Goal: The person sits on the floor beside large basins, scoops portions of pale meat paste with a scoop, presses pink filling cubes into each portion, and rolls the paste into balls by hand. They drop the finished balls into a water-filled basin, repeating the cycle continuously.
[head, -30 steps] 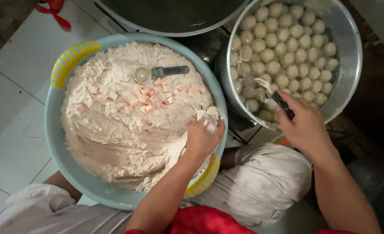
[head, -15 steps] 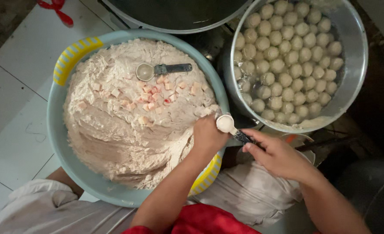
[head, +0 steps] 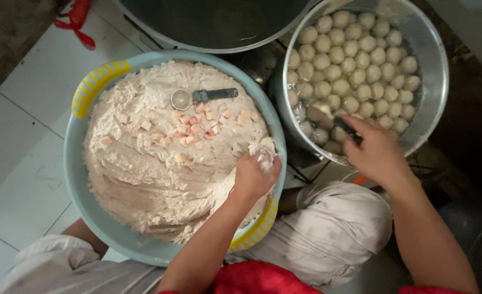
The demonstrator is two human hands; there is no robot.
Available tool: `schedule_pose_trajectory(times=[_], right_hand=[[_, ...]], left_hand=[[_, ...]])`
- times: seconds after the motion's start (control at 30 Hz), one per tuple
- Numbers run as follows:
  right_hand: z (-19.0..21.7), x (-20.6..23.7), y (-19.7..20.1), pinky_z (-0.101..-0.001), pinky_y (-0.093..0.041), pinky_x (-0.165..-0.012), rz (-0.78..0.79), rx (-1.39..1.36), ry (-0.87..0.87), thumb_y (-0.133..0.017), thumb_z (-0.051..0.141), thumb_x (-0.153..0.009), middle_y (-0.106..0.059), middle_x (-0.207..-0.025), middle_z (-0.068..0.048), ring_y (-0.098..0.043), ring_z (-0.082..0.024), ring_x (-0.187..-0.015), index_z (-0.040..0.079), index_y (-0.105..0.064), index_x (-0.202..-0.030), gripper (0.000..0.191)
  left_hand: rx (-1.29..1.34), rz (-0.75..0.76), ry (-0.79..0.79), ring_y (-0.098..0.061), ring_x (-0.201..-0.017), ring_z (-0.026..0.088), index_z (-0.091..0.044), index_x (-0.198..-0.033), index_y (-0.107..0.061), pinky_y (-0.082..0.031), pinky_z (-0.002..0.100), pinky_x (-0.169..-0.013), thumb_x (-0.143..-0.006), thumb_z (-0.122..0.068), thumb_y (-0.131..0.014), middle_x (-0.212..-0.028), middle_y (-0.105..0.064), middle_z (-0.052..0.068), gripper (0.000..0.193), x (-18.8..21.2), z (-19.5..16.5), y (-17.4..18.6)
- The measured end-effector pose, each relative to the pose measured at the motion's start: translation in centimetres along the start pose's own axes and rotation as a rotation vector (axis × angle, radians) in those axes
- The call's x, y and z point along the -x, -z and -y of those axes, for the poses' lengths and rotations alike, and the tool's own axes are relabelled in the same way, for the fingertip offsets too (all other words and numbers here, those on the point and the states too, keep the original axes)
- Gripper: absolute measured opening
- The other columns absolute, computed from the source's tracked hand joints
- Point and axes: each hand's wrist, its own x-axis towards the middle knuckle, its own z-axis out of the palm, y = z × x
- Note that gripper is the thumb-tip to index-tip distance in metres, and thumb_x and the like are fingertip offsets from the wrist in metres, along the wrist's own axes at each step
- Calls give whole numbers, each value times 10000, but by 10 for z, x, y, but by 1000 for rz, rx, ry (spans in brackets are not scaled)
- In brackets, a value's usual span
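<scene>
A white tiled floor (head: 17,136) is seen under a blue basin (head: 83,179) heaped with pale paste (head: 154,169). A lump of paste is squeezed in the left hand (head: 254,175) at the basin's right edge. A spoon (head: 328,117) is gripped by the right hand (head: 377,152) over the metal pot (head: 434,65) of balls (head: 355,60).

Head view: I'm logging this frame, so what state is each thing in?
Blue basin: heaped with pale paste.
Spare spoon: lying on the paste.
Metal pot: holding many formed balls.
Left hand: closed on paste.
Right hand: holding a spoon over the pot.
</scene>
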Motion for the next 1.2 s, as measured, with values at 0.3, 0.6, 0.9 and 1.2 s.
schedule_pose_trajectory(times=[0.3,0.6,0.9,1.2], right_hand=[[30,56,-26,-347,-547,-734,327,-359,-68,-634,160,-974,-755,-1020,-134,-684,-200,-829,79,-570,-1447,484],[30,64,-39,-267,-491,-532,624,-660,-328,-556,173,-968,-761,-943,-21,-565,-81,-586,113,-539,-1447,483],[3,11,-13,-308,-492,-524,350,-370,-337,-615,175,-998,-726,-833,-153,-595,-144,-575,102,-571,-1493,503],[-5,-14,-17,-442,-542,-788,-49,28,-18,-734,190,-895,-742,-1136,-157,-711,-359,-977,75,-649,-1236,369]], left_hand=[[266,-75,106,-724,-611,330,-63,-809,-610,-556,414,-565,-832,-198,-798,-672,-669,135,233,1,-22,-2],[25,82,193,-696,-721,411,-50,-854,-687,-554,490,-673,-670,-169,-821,-734,-689,197,257,-2,-23,4],[-470,457,368,-673,-828,460,15,-1085,-686,-532,557,-737,-924,-642,-591,-889,-670,306,684,43,-24,36],[-122,174,299,-693,-858,466,-26,-1137,-698,-561,507,-771,-775,-506,-783,-910,-709,300,608,-7,-12,34]])
